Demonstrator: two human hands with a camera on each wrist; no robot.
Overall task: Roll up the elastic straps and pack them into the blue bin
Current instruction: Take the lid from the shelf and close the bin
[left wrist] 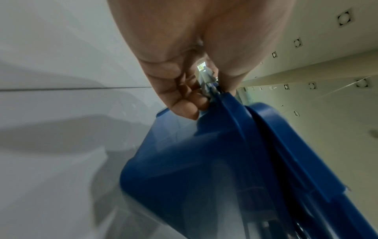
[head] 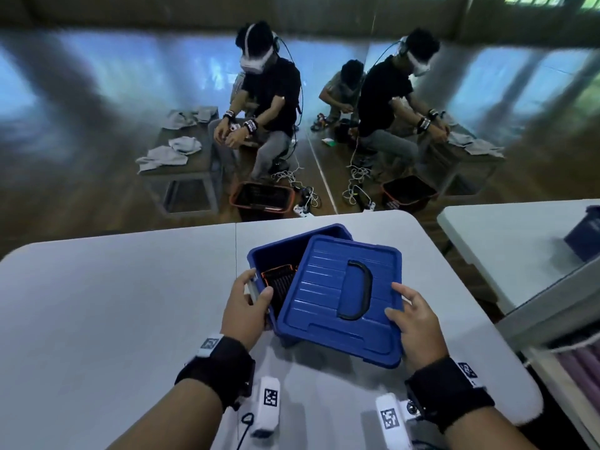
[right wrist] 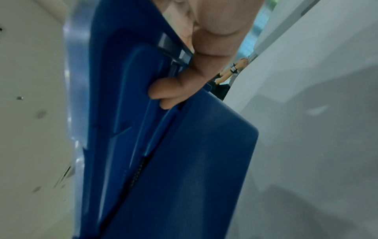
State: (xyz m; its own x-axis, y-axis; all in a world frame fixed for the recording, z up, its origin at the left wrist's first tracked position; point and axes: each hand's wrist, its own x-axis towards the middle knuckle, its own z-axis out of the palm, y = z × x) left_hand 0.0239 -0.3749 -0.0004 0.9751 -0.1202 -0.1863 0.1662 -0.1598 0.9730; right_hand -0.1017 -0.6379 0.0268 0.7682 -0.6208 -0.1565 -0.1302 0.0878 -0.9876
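Observation:
The blue bin [head: 272, 251] stands on the pale table [head: 113, 303]. Its blue lid [head: 337, 300], with a black handle [head: 357, 290], lies askew and tilted over the right part of the opening. Rolled black straps with orange edges [head: 281, 277] show inside through the gap at the left. My left hand [head: 256, 287] grips the bin's left rim, thumb on the inside; in the left wrist view my fingers [left wrist: 184, 103] curl under the rim of the bin [left wrist: 184, 161]. My right hand [head: 401, 300] holds the lid's right edge; the right wrist view shows fingertips [right wrist: 163, 95] curled under the lid [right wrist: 114, 97].
A second table [head: 506, 248] at the right carries another blue bin [head: 584, 235]. A shelf with purple rolls [head: 578, 362] stands at the right by the table's corner. Beyond the table's far edge is a mirror wall [head: 130, 92] reflecting a seated person.

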